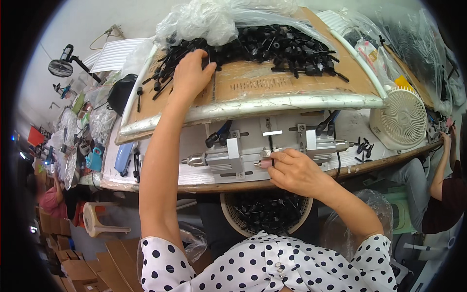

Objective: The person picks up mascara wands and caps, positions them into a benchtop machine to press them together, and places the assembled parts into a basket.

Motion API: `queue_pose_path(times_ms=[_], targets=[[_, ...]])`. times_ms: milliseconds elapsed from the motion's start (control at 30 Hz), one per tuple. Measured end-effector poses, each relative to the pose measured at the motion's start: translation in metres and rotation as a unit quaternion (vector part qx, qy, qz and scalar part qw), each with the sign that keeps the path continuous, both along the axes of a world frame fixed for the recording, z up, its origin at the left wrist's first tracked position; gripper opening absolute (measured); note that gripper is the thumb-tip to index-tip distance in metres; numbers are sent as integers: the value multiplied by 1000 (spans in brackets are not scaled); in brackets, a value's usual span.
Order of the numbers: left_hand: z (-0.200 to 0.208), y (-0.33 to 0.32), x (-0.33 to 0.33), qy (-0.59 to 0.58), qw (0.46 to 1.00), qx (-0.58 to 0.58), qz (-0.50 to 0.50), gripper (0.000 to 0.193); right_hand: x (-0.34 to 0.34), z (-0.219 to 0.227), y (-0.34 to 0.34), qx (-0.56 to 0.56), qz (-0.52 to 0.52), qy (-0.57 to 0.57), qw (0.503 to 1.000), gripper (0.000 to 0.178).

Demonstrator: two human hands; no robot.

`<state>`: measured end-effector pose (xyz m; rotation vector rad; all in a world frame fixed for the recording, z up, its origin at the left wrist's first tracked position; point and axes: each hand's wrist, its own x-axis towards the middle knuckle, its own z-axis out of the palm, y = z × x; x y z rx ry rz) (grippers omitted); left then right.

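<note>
My left hand [192,74] reaches over the slanted cardboard board to the near edge of a heap of black stemmed parts [262,46]. Its thumb and forefinger are apart at the heap; no part shows clearly held between them. My right hand [296,170] is closed at the middle of a metal bench fixture [235,155], fingertips pinched at the lower end of a slim black part [271,142]. The fingers partly hide that part. Beside the fingertips sits a small pinkish fitting with a metal tip [262,164].
Clear plastic sheeting [204,22] covers the heap's far side. A white fan [400,119] stands at the right, near several loose black pieces [365,147]. Below the table edge, a basket [228,214] holds black parts. Another person's arm [440,165] is at far right.
</note>
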<state>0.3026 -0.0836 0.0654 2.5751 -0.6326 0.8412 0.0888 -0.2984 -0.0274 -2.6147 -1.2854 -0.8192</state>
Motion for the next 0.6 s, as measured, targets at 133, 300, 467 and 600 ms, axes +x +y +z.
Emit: queue_pose_path(times_ms=[133, 300, 467, 600], targets=[[-5, -12, 5, 18, 998, 42, 31, 23, -2, 5, 0, -15, -7, 24, 1000, 10], [1, -13, -15, -19, 999, 46, -19, 11, -8, 20, 4, -17, 20, 41, 999, 10], [10, -1, -39, 123, 986, -74, -80, 10, -20, 54, -11, 116, 72, 122, 983, 20], [19, 3, -56, 65, 996, -32, -46, 12, 28, 94, -63, 138, -101, 43, 984, 15]])
